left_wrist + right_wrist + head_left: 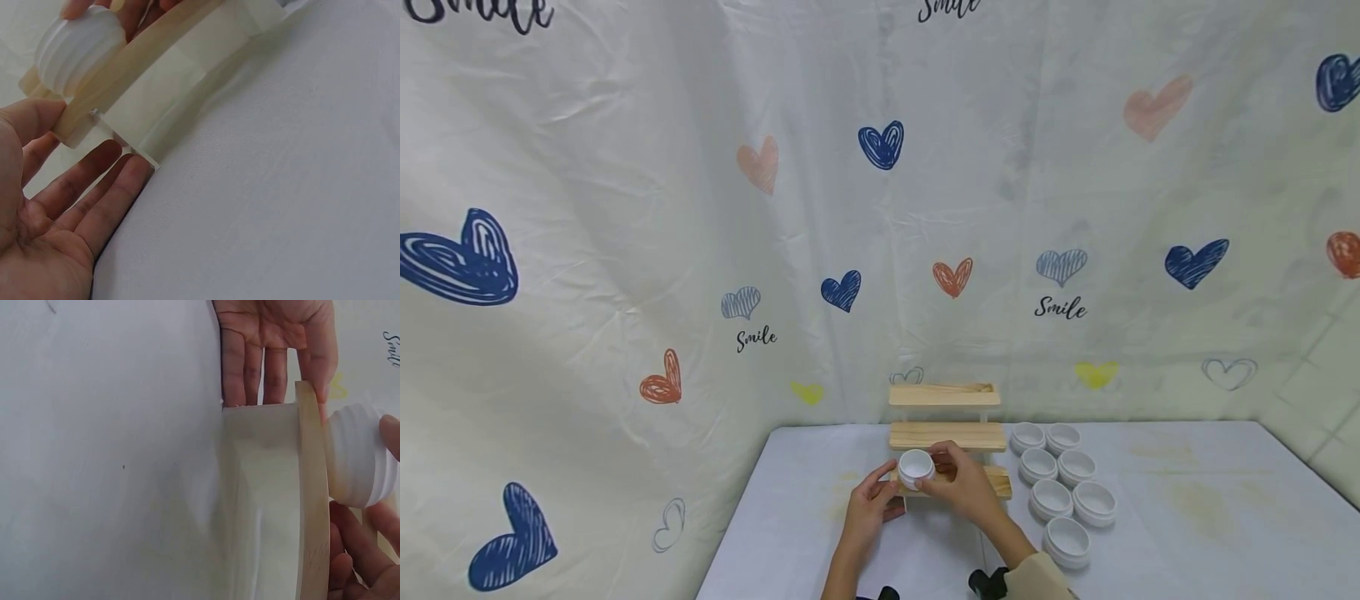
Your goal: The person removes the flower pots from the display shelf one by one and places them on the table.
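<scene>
A small white ribbed cup [916, 468] rests at the left end of the lowest board of a three-tier wooden stand [947, 435]. My right hand [958, 483] pinches that cup between thumb and fingers from its right side. In the left wrist view, the cup's ribbed side [81, 50] stands upright to the board's surface. My left hand [867, 508] is at the stand's left end. Its thumb touches the board's end [72, 128], while its other fingers extend straight to the clear side support [128, 140] underneath.
Several matching white cups [1051, 500] stand in two rough columns right of the stand. A white cloth [1165, 517] with faint yellowish stains covers the table. Behind it hangs a white curtain [820, 225] printed with hearts and the word Smile.
</scene>
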`<action>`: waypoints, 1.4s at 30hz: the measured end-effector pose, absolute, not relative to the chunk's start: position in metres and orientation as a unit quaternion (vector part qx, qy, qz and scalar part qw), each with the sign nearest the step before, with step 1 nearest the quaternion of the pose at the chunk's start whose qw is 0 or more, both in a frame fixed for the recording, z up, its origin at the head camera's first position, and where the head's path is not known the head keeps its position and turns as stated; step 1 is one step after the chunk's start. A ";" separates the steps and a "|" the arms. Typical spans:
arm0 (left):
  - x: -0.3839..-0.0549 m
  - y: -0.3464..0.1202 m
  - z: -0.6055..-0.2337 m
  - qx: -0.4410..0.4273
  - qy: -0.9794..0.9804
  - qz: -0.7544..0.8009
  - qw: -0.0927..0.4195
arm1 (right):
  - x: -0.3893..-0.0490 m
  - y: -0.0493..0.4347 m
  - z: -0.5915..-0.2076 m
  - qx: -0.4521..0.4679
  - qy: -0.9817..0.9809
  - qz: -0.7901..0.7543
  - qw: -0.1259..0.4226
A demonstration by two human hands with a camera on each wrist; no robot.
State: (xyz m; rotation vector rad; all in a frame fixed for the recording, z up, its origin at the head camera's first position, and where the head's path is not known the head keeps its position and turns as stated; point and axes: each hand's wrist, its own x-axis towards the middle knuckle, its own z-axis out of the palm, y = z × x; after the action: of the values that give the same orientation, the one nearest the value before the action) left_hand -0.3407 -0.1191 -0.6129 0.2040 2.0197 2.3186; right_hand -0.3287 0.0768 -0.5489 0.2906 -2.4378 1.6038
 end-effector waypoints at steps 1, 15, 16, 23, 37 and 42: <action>-0.341 -0.119 -0.613 0.066 0.655 0.752 0.029 | -0.328 0.077 -0.549 0.099 -0.827 0.543 0.104; -0.343 -0.120 -0.617 0.071 0.651 0.755 0.035 | -0.331 0.072 -0.553 0.090 -0.836 0.530 0.109; -0.343 -0.120 -0.617 0.071 0.651 0.755 0.035 | -0.331 0.071 -0.553 0.091 -0.838 0.526 0.112; -0.342 -0.120 -0.616 0.078 0.652 0.753 0.029 | -0.331 0.071 -0.554 0.091 -0.847 0.509 0.120; -0.344 -0.119 -0.615 0.070 0.655 0.752 0.030 | -0.330 0.075 -0.555 0.086 -0.847 0.511 0.118; -0.343 -0.119 -0.616 0.074 0.656 0.751 0.030 | -0.329 0.077 -0.558 0.095 -0.839 0.522 0.122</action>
State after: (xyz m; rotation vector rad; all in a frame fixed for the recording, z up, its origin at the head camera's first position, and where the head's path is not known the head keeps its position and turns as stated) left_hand -0.3429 -0.1190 -0.6156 0.2274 2.0215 2.3140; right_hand -0.3290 0.0769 -0.5583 0.2762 -2.4488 1.5226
